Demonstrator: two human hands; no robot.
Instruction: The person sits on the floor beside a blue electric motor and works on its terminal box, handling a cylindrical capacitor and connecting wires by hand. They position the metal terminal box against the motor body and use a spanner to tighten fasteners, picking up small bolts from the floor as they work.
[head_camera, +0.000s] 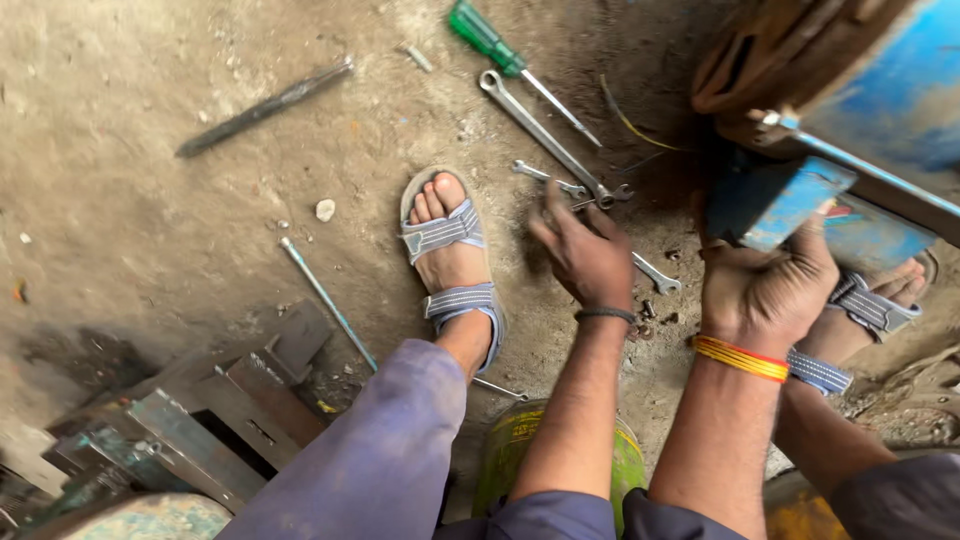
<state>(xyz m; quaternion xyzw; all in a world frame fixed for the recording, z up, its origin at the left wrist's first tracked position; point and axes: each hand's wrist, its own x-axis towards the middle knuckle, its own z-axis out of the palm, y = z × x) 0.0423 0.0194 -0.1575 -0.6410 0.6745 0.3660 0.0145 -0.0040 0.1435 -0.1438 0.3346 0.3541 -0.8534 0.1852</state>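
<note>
My left hand (582, 255) reaches down to the dirt floor, fingers curled over a small wrench (545, 178) that lies next to a long spanner (540, 132); whether it grips the wrench is hidden. Another small spanner (656, 273) lies just right of that hand. My right hand (765, 290), with a red and yellow thread band at the wrist, is shut on the underside of a blue metal part (780, 200) that sticks out from a rusty blue machine (850, 80).
A green-handled screwdriver (500, 50) lies at the top. A dark metal bar (265, 105) and a thin rod (325, 300) lie to the left. Scrap metal blocks (200, 420) sit at lower left. My sandalled feet (450, 260) rest on the ground; a green can (510, 450) is beneath me.
</note>
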